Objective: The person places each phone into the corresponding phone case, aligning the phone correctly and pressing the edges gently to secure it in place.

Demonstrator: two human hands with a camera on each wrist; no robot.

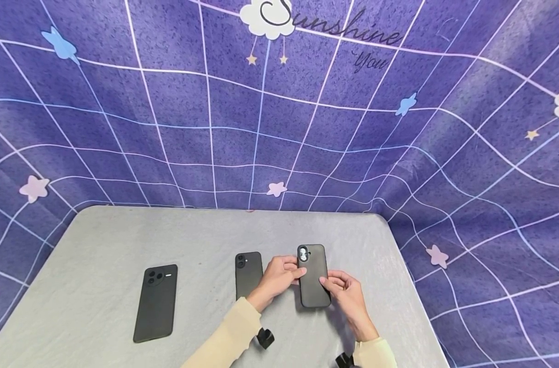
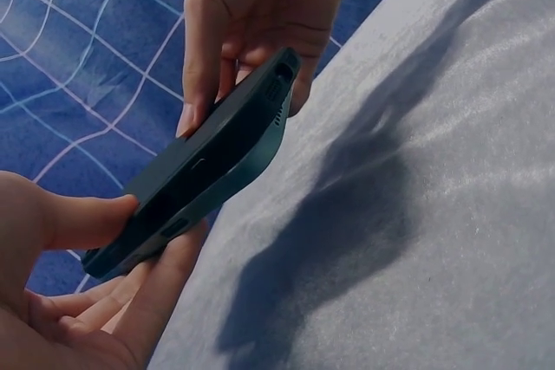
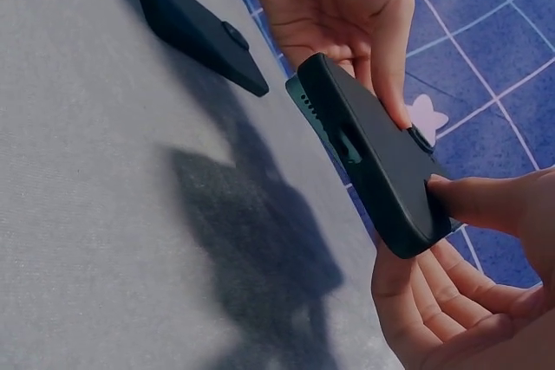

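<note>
A smartphone [image 3: 305, 110] sits askew in a dark phone case [image 1: 315, 286]. In both wrist views its pale teal edge stands out past the case's rim at one end. The cased phone is raised above the table, its camera cutout at the upper left in the head view. My left hand [image 1: 279, 276] grips the left side, thumb on the case's back and fingers beneath. From the right, my right hand [image 1: 347, 296] pinches the lower side with its thumb on the back. Palms and undersides of the fingers show in the wrist views.
Another dark phone [image 1: 249, 276] lies left of my left hand, its lower part behind the forearm. A larger dark phone [image 1: 155, 304] rests farther left. Both lie on a grey cloth-covered table [image 1: 206, 235]. Purple grid-patterned fabric [image 1: 233, 112] hangs behind and beside it.
</note>
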